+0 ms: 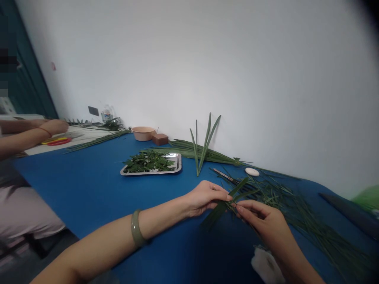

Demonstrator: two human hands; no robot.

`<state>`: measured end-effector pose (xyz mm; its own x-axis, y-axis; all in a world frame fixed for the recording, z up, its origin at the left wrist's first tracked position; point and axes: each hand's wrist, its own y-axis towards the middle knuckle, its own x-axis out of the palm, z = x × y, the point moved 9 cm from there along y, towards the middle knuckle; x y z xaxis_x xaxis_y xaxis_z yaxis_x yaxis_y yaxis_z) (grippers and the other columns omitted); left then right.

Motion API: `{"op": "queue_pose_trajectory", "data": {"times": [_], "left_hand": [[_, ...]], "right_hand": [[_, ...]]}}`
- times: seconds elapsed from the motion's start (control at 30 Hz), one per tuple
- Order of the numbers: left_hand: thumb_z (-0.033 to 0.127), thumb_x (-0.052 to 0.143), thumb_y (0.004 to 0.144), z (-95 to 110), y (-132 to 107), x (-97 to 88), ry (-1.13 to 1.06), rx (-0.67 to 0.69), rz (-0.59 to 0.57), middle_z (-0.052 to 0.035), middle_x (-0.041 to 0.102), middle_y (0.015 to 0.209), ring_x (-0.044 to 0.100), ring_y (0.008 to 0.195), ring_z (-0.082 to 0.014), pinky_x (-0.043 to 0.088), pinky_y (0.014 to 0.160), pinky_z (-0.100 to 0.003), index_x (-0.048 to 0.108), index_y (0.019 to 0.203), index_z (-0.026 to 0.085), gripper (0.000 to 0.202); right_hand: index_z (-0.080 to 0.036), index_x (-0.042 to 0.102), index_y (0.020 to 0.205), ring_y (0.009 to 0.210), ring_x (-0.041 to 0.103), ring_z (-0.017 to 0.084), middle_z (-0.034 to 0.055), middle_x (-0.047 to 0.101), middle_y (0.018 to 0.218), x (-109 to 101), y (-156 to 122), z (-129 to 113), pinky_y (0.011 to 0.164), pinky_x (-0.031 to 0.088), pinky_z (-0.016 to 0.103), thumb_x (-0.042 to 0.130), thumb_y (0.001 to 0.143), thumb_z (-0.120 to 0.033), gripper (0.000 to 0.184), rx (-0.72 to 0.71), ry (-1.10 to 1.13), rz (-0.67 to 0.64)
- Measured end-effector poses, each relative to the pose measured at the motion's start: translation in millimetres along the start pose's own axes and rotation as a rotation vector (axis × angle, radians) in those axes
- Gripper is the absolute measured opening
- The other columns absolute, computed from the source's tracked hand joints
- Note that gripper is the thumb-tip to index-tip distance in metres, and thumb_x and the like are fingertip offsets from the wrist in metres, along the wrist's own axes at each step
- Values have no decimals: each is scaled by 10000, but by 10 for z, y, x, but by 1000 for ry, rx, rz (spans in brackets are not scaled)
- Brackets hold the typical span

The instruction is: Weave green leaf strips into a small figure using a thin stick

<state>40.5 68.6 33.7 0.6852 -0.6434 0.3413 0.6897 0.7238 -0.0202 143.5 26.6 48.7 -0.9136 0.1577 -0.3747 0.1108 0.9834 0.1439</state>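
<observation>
My left hand (204, 198) pinches some long green leaf strips (216, 214) where they cross, with loose ends sticking out above and below. Close beside it, my right hand (265, 219) has its thumb and forefinger pressed together at the same crossing, on the strips' right side. The exact fold between the fingertips is too small to make out. Behind the hands lie a pair of dark-handled tweezers or scissors (223, 174), partly covered by leaf scraps, and a white oval object (252, 172).
Leaf scraps (314, 221) spread over the blue table (97, 177) on the right. A metal tray (180, 161) holds cut leaves. Long leaves (213, 156), a brown box (160, 139) and a peach basin (143, 134) stand along the wall. Another person's hands (56, 127) work at far left.
</observation>
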Motion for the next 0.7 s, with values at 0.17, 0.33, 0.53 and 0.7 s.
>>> {"op": "queue_pose_trajectory", "data": {"times": [0.17, 0.33, 0.53, 0.7], "left_hand": [[202, 650, 553, -9, 6, 10, -15, -1, -7, -2, 573, 541, 475, 439, -50, 328, 411, -149, 595, 594, 96, 127], [208, 659, 544, -21, 8, -16, 3, -8, 17, -6, 564, 534, 449, 421, -42, 273, 375, -149, 600, 612, 87, 150], [221, 674, 531, -25, -6, -28, 21, -12, 34, 8, 549, 512, 427, 415, -32, 245, 374, -151, 610, 627, 89, 175], [226, 678, 532, -31, 3, -25, 20, -18, 25, 8, 557, 522, 437, 416, -34, 255, 376, -144, 612, 655, 94, 192]], "right_hand": [[-191, 644, 683, 548, 538, 128, 0, 621, 587, 1, 3, -7, 509, 424, 208, 617, 609, -313, 145, -14, 16, -7], [-189, 643, 685, 575, 547, 140, 8, 626, 605, 4, 11, 14, 531, 431, 216, 617, 607, -323, 157, -15, 20, -12], [-181, 641, 689, 574, 543, 141, 8, 618, 599, 17, 5, -26, 534, 426, 217, 596, 624, -329, 167, -20, -8, -14], [-183, 646, 682, 545, 528, 114, -7, 620, 574, 16, -10, -33, 507, 410, 190, 610, 614, -301, 141, -7, 30, -14]]}}
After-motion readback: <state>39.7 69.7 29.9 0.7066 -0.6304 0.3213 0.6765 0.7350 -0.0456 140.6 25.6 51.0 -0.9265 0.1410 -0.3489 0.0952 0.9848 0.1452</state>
